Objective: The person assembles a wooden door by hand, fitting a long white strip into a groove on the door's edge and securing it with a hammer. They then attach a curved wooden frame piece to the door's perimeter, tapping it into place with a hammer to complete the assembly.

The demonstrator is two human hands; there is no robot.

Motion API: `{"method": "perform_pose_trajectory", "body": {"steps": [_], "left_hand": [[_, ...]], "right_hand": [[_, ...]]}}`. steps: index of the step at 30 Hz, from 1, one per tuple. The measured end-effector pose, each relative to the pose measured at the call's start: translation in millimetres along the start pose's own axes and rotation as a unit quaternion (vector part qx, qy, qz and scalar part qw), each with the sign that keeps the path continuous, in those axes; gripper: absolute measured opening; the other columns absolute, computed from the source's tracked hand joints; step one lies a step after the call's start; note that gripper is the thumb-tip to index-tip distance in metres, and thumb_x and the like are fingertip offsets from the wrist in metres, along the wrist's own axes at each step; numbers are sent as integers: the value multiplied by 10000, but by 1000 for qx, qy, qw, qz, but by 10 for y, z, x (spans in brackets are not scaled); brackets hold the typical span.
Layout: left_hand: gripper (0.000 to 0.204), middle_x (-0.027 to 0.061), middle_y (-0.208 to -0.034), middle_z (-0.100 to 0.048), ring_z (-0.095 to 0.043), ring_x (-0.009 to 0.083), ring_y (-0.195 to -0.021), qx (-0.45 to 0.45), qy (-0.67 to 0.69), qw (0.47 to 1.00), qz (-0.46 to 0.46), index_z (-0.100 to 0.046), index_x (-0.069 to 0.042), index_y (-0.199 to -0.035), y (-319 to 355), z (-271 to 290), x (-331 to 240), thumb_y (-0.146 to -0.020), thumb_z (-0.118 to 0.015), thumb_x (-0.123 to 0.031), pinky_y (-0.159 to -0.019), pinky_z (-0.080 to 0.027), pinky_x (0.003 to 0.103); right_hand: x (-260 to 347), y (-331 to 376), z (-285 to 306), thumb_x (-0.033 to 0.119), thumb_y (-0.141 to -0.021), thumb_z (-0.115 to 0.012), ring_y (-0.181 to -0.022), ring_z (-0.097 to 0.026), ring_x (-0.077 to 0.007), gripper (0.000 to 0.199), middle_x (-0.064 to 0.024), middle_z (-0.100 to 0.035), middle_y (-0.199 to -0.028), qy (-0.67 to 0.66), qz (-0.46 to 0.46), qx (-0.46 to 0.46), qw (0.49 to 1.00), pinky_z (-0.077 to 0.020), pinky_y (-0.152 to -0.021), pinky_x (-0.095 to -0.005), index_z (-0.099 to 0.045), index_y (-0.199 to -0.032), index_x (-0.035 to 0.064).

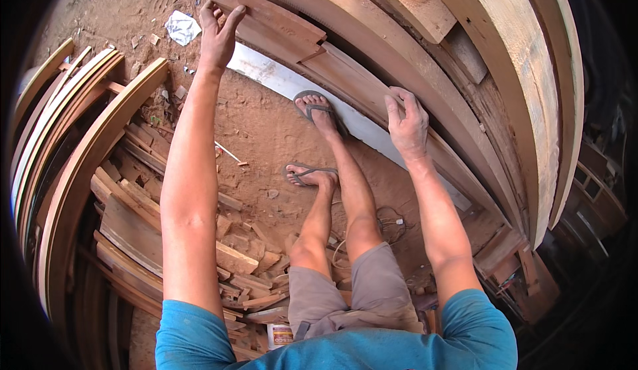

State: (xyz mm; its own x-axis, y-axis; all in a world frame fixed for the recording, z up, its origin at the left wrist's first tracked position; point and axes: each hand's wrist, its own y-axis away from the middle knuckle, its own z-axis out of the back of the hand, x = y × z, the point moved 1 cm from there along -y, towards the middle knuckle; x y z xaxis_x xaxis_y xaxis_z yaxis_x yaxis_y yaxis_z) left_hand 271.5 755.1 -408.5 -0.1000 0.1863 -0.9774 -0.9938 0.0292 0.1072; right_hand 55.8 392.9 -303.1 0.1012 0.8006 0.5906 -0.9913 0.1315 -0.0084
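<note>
A long reddish-brown plank [364,76] stands on edge in front of me, slanting from upper left to lower right. At its far left end, my left hand [218,43] grips a darker board section [282,23] with thumb and fingers over the edge. That section ends in a jagged step near the middle; I cannot tell whether it is a separate piece. Farther right, my right hand [408,127] is closed on the plank's top edge, fingers behind and thumb on the near side. A flat whitish strip [266,71] lies on the ground along the plank's foot.
Large timber boards [492,44] lean in a stack behind the plank. More upright boards [100,150] stand at left. Wood offcuts [246,263] are heaped around my legs. A sandalled foot [316,107] is beside the whitish strip. Crumpled paper [181,28] lies on the dirt.
</note>
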Motion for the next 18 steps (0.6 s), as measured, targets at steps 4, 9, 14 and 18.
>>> {"method": "perform_pose_trajectory", "body": {"steps": [4,9,14,18], "left_hand": [[656,183,-1329,-578,-570,223,-1224,-5,28,1000,-1,-303,5,-1468,20,-39,-30,-1008,-679,-275,-1058,-454,350],[708,193,-1330,-540,-572,246,-1229,-10,43,999,11,-341,-17,-1455,92,32,-29,-961,-748,-320,-1046,-473,356],[670,199,-1305,-585,-598,236,-1211,0,21,1000,5,-322,-28,-1436,165,10,-225,-981,-726,-310,-1037,-480,348],[676,224,-1370,-541,-552,272,-1281,9,19,999,32,-325,-19,-1421,124,61,-131,-987,-700,-378,-1082,-447,364]], "right_hand": [[31,-112,41,160,-924,-730,-996,-688,-420,282,-223,-711,-1111,38,14,50,998,-564,-828,-465,-647,-1149,11],[44,-201,-95,169,-901,-762,-946,-705,-418,332,-228,-728,-1015,100,-23,129,986,-569,-783,-461,-661,-1168,-1],[36,-209,-78,142,-898,-742,-847,-698,-427,224,-229,-721,-928,25,29,119,992,-560,-711,-478,-686,-1072,14],[78,-315,-53,108,-891,-738,-846,-698,-427,219,-232,-720,-929,2,73,121,990,-562,-704,-470,-686,-1070,-8]]}}
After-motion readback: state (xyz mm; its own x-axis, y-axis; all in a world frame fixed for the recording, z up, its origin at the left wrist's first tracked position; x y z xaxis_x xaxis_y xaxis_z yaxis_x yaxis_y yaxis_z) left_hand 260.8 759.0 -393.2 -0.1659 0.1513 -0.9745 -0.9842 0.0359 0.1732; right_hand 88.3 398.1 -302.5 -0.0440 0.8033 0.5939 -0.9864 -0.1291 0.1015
